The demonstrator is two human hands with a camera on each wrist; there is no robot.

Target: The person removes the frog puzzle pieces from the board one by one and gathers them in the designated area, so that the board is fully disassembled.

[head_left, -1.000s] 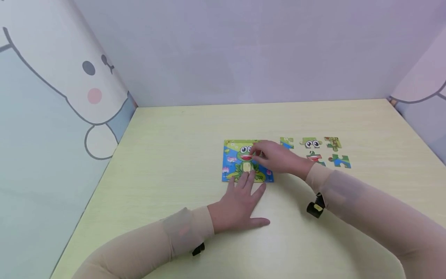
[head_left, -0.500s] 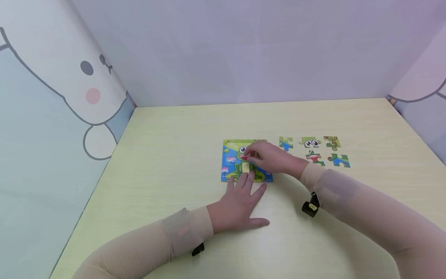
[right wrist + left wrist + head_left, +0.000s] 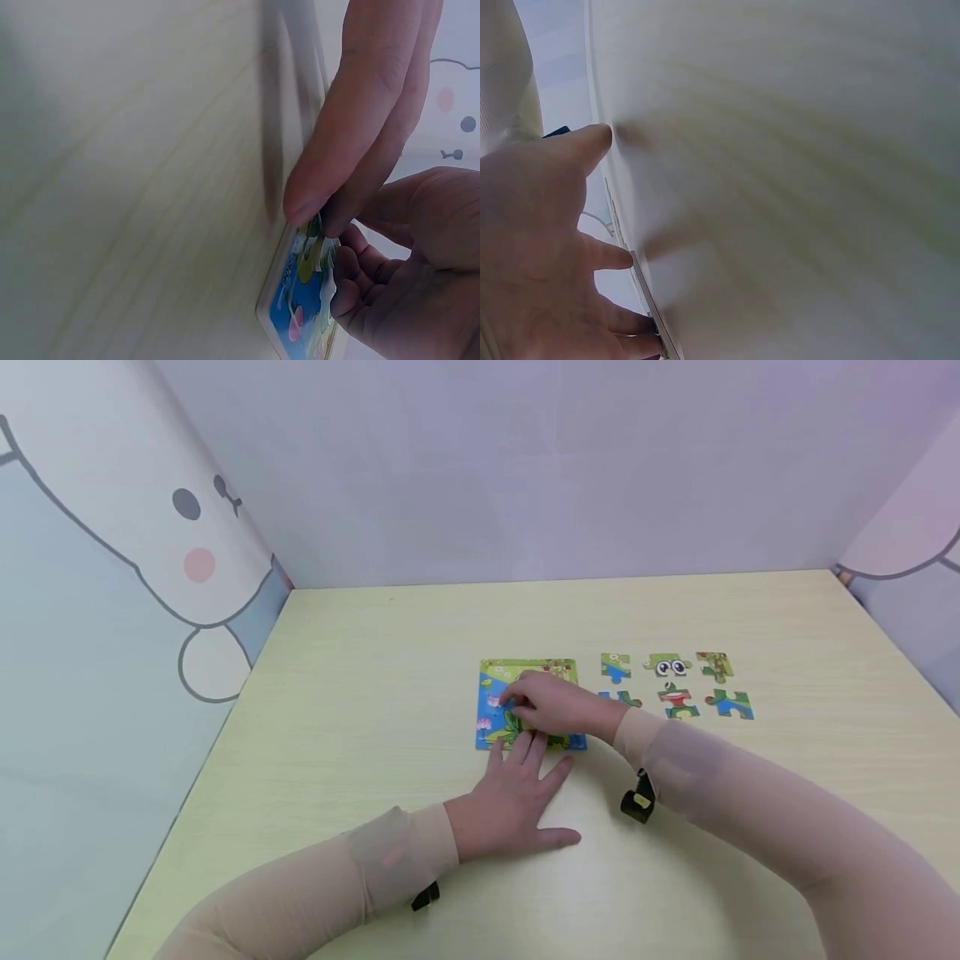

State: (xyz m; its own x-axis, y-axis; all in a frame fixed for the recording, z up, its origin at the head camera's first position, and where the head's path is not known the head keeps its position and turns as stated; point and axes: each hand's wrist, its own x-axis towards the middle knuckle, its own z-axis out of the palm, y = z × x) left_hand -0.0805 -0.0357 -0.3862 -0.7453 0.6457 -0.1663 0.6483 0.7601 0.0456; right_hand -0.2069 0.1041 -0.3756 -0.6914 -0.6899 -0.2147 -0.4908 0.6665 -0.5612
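A square frog-picture puzzle board (image 3: pixel 487 689) lies flat on the table, partly hidden by both hands. My left hand (image 3: pixel 513 802) is spread palm down, its fingertips resting on the board's near edge. The left wrist view shows this hand (image 3: pixel 547 247) with straight fingers against the thin board edge. My right hand (image 3: pixel 558 703) is over the middle of the board with fingers bent. In the right wrist view, curled fingers of the right hand (image 3: pixel 420 270) touch the board (image 3: pixel 289 315) beside the left fingers (image 3: pixel 352 127). Whether they pinch a piece is hidden.
Several loose puzzle pieces lie in two rows right of the board, including one with frog eyes (image 3: pixel 667 667), a red-mouth piece (image 3: pixel 678 702) and a blue-green piece (image 3: pixel 730 703). A pale wall (image 3: pixel 525 477) stands behind the wooden table (image 3: pixel 375 693).
My right hand has moved left across the board, from the frog's mouth towards the lotus flowers. More of the loose pieces shows behind it. The left hand has stayed in place.
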